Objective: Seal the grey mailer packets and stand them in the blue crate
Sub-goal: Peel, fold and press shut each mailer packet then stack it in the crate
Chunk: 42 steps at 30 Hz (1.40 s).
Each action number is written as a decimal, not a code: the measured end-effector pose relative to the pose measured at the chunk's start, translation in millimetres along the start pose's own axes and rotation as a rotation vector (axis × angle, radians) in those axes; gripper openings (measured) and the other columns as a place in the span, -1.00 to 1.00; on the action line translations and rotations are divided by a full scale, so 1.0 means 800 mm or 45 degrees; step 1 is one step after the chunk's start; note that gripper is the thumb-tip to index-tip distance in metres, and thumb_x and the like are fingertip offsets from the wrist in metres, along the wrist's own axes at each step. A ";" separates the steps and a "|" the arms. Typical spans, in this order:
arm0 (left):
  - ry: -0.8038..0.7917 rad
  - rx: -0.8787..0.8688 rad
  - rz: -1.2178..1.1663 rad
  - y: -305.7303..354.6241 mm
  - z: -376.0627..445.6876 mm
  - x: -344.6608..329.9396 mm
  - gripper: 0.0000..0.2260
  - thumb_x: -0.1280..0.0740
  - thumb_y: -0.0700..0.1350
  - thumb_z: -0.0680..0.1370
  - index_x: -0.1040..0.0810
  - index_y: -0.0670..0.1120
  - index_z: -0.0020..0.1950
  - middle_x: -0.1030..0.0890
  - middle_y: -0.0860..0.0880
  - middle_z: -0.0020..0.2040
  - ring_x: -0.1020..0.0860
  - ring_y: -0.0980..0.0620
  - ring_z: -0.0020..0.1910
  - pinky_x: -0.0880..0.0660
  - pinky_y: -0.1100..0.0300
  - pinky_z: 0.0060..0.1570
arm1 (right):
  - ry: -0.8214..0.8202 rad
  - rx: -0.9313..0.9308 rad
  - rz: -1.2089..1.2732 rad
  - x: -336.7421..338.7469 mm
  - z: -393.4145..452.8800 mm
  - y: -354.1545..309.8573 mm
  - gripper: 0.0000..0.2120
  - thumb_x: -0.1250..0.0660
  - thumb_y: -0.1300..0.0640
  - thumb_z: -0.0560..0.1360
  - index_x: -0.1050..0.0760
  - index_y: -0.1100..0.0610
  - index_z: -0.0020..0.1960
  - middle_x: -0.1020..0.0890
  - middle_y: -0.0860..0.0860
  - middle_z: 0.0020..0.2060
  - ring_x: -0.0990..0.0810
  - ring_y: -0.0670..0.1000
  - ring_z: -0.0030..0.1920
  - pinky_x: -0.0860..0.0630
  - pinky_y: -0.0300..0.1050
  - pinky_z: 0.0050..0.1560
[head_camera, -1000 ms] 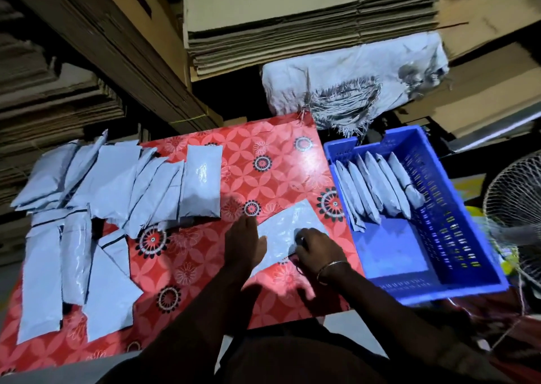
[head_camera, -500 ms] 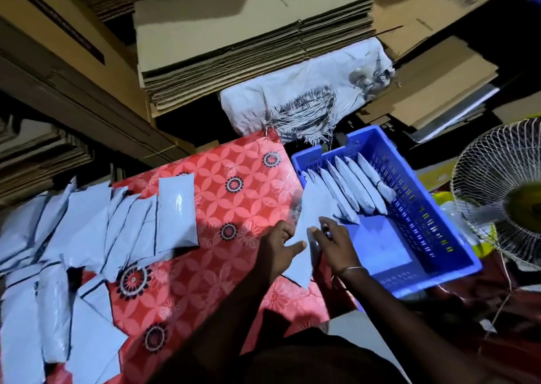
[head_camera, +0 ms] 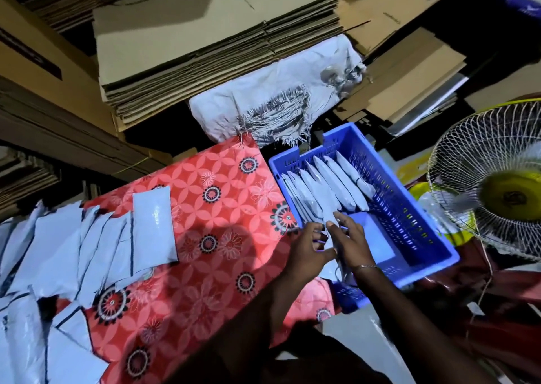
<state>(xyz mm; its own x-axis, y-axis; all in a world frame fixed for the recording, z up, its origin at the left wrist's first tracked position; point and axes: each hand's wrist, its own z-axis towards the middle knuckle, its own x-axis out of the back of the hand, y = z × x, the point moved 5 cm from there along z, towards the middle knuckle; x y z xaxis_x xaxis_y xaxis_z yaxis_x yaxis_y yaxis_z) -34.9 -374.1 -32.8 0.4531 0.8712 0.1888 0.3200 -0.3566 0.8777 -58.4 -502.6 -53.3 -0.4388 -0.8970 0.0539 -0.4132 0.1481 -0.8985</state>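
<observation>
Hands, left (head_camera: 308, 250) and right (head_camera: 352, 244), pinch one flat grey plastic packet (head_camera: 328, 208) on edge over the slotted blue crate (head_camera: 409, 231). More glossy packets (head_camera: 152, 225) lie on the red floral tablecloth (head_camera: 222, 208).

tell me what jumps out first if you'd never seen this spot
The red floral tablecloth under scattered grey mailer packets, and beside it the blue crate, where both hands hold a packet upright. A wire-caged fan sits far right.

Dim room, light from above, wide-angle bend at edges.
Hard shadows on the red tablecloth (head_camera: 222, 208); corners dark, fan (head_camera: 494, 196) blurred.
</observation>
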 end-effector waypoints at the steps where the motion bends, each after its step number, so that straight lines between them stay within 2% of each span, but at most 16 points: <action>1: -0.034 0.032 -0.011 -0.003 0.001 -0.007 -0.59 -0.50 -0.34 0.46 -0.46 -0.07 0.21 -0.52 0.04 -0.04 -0.52 0.12 -0.14 -0.50 0.32 -0.13 | -0.002 -0.014 0.035 0.005 0.003 0.004 -0.73 -0.44 -0.01 0.52 -0.59 -0.07 0.21 -0.43 0.06 0.20 -0.54 0.01 0.18 -0.58 -0.11 0.09; 5: -0.162 0.163 -0.036 -0.010 0.004 -0.031 -0.63 -0.40 -0.37 0.53 -0.44 -0.05 0.24 -0.55 0.04 0.00 -0.52 0.19 -0.10 -0.49 0.41 -0.16 | -0.015 -0.067 -0.002 0.033 0.020 0.029 -0.81 -0.44 0.07 0.53 -0.64 -0.10 0.13 -0.46 0.07 0.20 -0.58 0.09 0.17 -0.55 0.00 0.14; 9: -0.216 0.329 -0.103 -0.013 0.009 -0.054 -0.63 -0.36 -0.19 0.35 -0.48 -0.06 0.15 -0.58 -0.03 -0.06 -0.54 -0.03 -0.09 -0.47 0.07 -0.03 | -0.130 -0.190 0.031 0.051 0.036 0.064 -0.67 -0.47 -0.09 0.35 -0.68 -0.04 0.09 -0.61 0.17 0.19 -0.64 0.14 0.15 -0.53 0.17 0.28; 11: -0.247 0.411 -0.106 -0.020 0.015 -0.063 -0.68 -0.31 -0.15 0.30 -0.51 0.03 0.04 -0.58 -0.03 -0.08 -0.54 -0.07 -0.01 -0.46 0.03 0.04 | -0.215 -0.261 0.053 0.054 0.040 0.074 -0.66 -0.45 -0.09 0.32 -0.69 -0.01 0.05 -0.67 0.20 0.11 -0.63 0.11 0.07 -0.51 0.07 0.21; 14: -0.271 0.491 -0.082 -0.018 0.018 -0.062 -0.86 -0.35 -0.14 0.38 -0.55 0.07 -0.12 -0.56 -0.04 -0.15 -0.56 -0.07 -0.04 -0.54 0.04 0.08 | -0.328 -0.330 0.028 0.055 0.041 0.075 -0.46 -0.44 -0.12 0.25 -0.63 0.08 0.18 -0.68 0.14 0.05 -0.61 0.08 0.07 -0.51 -0.04 0.15; 17: -0.254 0.614 -0.150 -0.024 0.016 -0.051 -0.82 -0.30 -0.27 0.58 -0.49 -0.02 -0.14 -0.50 -0.08 -0.22 -0.55 0.03 -0.18 -0.56 0.26 -0.14 | -0.461 -0.305 -0.091 0.045 0.042 0.074 -0.44 -0.37 -0.02 0.28 -0.57 0.15 0.24 -0.63 0.06 -0.04 -0.58 -0.06 -0.08 -0.50 -0.25 0.01; 21: -0.052 0.551 -0.093 -0.039 0.040 -0.019 -0.89 -0.33 -0.05 0.32 -0.62 0.14 -0.29 -0.55 -0.15 -0.15 -0.54 -0.02 -0.07 -0.52 -0.04 0.04 | -0.504 -0.293 -0.127 0.027 0.043 0.084 -0.56 -0.34 0.05 0.33 -0.60 0.07 0.20 -0.65 0.08 0.12 -0.61 -0.07 -0.02 -0.50 -0.23 0.09; 23: 0.096 0.504 -0.075 -0.047 0.062 0.001 -0.77 -0.35 0.08 0.29 -0.59 0.13 -0.08 -0.59 -0.11 -0.08 -0.59 -0.06 -0.05 -0.54 -0.18 0.19 | -0.520 -0.295 -0.137 0.018 0.044 0.086 -0.55 -0.30 0.10 0.35 -0.59 0.09 0.23 -0.64 0.07 0.18 -0.61 -0.06 0.01 -0.50 -0.23 0.11; 25: 0.172 0.470 -0.025 -0.044 0.078 0.015 -0.56 -0.36 0.21 0.27 -0.54 0.09 0.09 -0.61 -0.07 -0.01 -0.61 -0.09 0.00 -0.52 -0.18 0.24 | -0.528 -0.268 -0.174 0.008 0.045 0.083 -0.52 -0.27 0.11 0.37 -0.57 0.13 0.28 -0.63 0.03 0.17 -0.59 -0.12 -0.05 -0.49 -0.30 0.04; 27: 0.157 0.407 0.100 -0.023 0.084 0.022 -0.49 -0.33 0.24 0.33 -0.58 -0.01 0.18 -0.61 -0.09 0.03 -0.60 -0.07 0.03 -0.52 -0.09 0.23 | -0.513 -0.259 -0.194 0.000 0.048 0.084 -0.51 -0.25 0.11 0.38 -0.57 0.13 0.29 -0.62 0.01 0.14 -0.57 -0.17 -0.14 -0.47 -0.34 -0.05; 30: 0.006 0.286 0.463 -0.002 0.091 0.017 -0.71 -0.32 0.05 0.51 -0.61 -0.16 0.03 -0.63 -0.21 -0.04 -0.61 -0.21 0.07 -0.44 0.09 0.00 | -0.502 -0.274 -0.224 -0.005 0.050 0.097 -0.66 -0.26 0.22 0.47 -0.56 0.13 0.24 -0.60 -0.06 -0.08 -0.50 -0.25 -0.33 -0.42 -0.38 -0.23; 32: -0.008 0.185 0.717 -0.002 0.098 0.016 -0.79 -0.31 -0.09 0.60 -0.62 -0.18 0.12 -0.65 -0.25 0.05 -0.59 -0.22 0.14 -0.42 0.11 0.03 | -0.482 -0.293 -0.274 -0.005 0.049 0.108 -0.71 -0.21 0.38 0.55 -0.55 0.14 0.17 -0.56 -0.11 -0.22 -0.44 -0.25 -0.42 -0.37 -0.34 -0.34; 34: -0.052 0.091 0.900 0.001 0.101 0.017 -0.73 -0.29 -0.18 0.59 -0.62 -0.19 0.25 -0.63 -0.27 0.17 -0.56 -0.22 0.22 -0.41 0.11 0.17 | -0.453 -0.272 -0.342 -0.004 0.049 0.116 -0.73 -0.21 0.39 0.53 -0.54 0.12 0.10 -0.59 -0.05 -0.17 -0.48 -0.19 -0.36 -0.39 -0.30 -0.32; 36: -0.151 -0.095 1.098 0.006 0.104 0.014 -0.68 -0.21 -0.19 0.54 -0.62 -0.20 0.22 -0.62 -0.24 0.17 -0.55 -0.23 0.23 -0.42 0.05 0.23 | -0.444 -0.201 -0.414 -0.007 0.049 0.120 -0.82 -0.28 0.30 0.53 -0.52 0.07 0.05 -0.62 -0.02 -0.06 -0.56 -0.12 -0.14 -0.44 -0.36 -0.17; 39: -0.348 -0.463 1.658 -0.010 0.105 0.004 -0.64 -0.13 0.03 0.48 -0.70 -0.04 -0.02 -0.69 -0.02 -0.01 -0.61 -0.14 0.21 -0.39 0.02 0.26 | -0.415 -0.195 -0.507 -0.008 0.053 0.134 -0.87 -0.34 0.22 0.59 -0.52 0.05 0.09 -0.64 -0.01 -0.02 -0.59 -0.03 -0.01 -0.42 -0.42 -0.06; 42: -0.511 -0.465 1.891 -0.036 0.108 0.001 -0.60 -0.11 0.06 0.54 -0.68 0.01 -0.28 -0.66 0.04 -0.28 -0.67 -0.06 0.02 -0.37 -0.04 0.31 | -0.443 -0.207 -0.648 -0.008 0.057 0.153 -0.74 -0.33 0.19 0.56 -0.52 -0.06 0.20 -0.65 -0.03 0.07 -0.62 0.03 0.10 -0.48 -0.24 0.08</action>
<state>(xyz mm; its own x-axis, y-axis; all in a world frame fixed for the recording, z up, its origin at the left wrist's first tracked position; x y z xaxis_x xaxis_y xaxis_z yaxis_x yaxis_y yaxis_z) 28.4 -392.2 -96.1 0.3680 -0.3295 0.8695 -0.7738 -0.6270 0.0899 -69.7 -498.1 -183.5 0.1176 -0.9506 0.2874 -0.6294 -0.2952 -0.7188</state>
